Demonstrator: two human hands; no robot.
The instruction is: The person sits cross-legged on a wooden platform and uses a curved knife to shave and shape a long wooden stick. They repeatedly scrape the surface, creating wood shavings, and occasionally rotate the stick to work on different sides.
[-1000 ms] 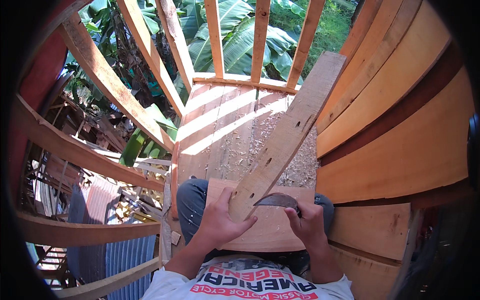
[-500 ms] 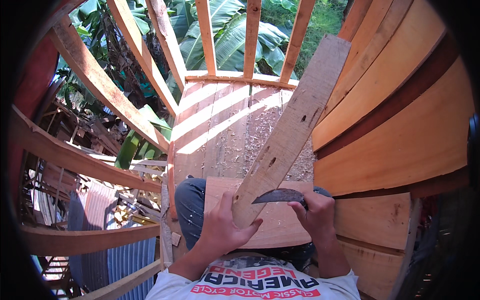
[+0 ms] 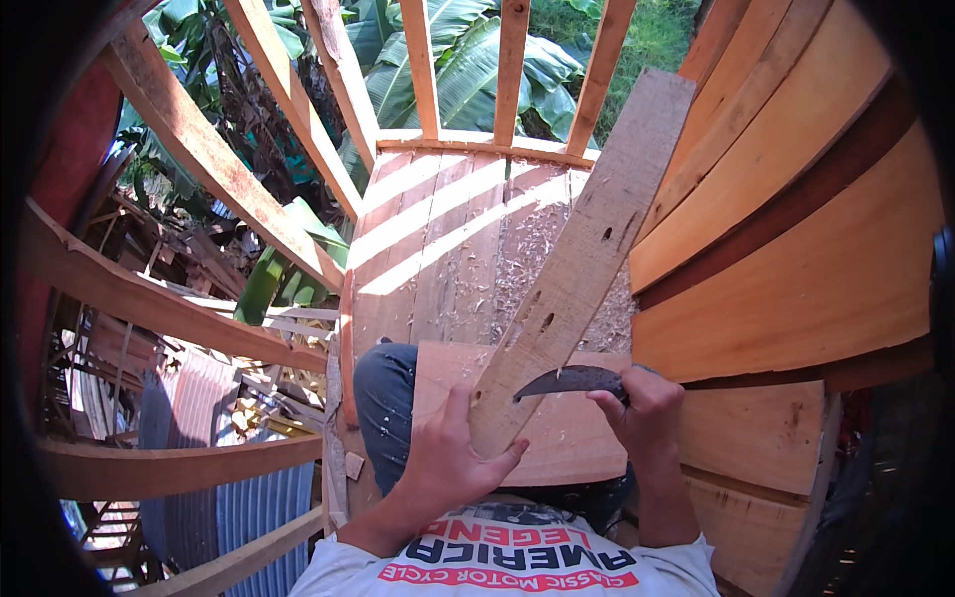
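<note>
My left hand [image 3: 450,453] grips the lower end of a long wooden plank [image 3: 587,249], which slants up and away to the right. Dark slots are cut along the plank's face. In my right hand [image 3: 647,410] is a knife with a curved dark blade [image 3: 569,380], its handle mostly hidden by my fingers. The blade's tip points left and lies at the plank's lower part, near my left thumb. Beneath both, a flat square board [image 3: 572,453] rests across my lap.
Wood shavings [image 3: 527,224] litter the plank floor [image 3: 398,289] ahead. Upright wooden slats [image 3: 507,70] stand at the far and left sides. Wooden wall panels [image 3: 796,269] rise on my right. Below on the left are corrugated sheets [image 3: 259,517] and scrap wood.
My right hand and the knife have shifted slightly right. A pale shaving now shows on the blade. The plank stays in my left hand, at nearly the same slant.
</note>
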